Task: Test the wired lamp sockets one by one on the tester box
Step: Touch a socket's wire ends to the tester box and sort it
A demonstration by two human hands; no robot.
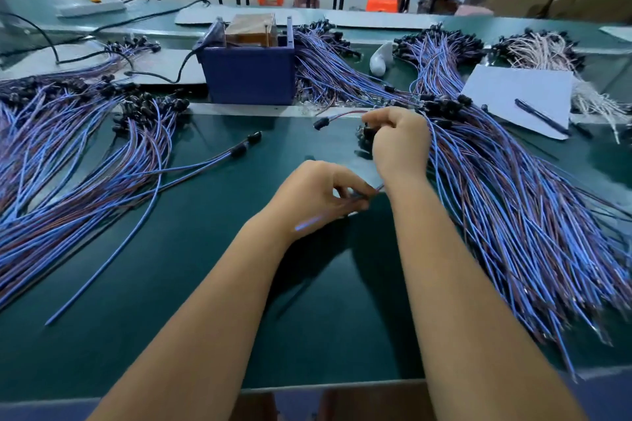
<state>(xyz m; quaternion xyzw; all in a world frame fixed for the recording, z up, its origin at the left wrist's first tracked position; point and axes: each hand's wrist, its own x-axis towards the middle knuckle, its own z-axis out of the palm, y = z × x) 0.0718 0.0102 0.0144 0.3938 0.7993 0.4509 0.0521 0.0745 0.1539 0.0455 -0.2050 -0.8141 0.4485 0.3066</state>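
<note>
One wired socket (321,122) is pinched in the right hand (398,143) just before the tester box (249,73); its wire ends are pinched by the left hand (314,196). Both leads should be kept taut and separated.

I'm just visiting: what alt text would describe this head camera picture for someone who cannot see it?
A person's right hand grips a wired lamp socket while the left hand pinches wire ends, in front of a blue tester box. Piles of blue and red wired sockets cover the green table on both sides.
</note>
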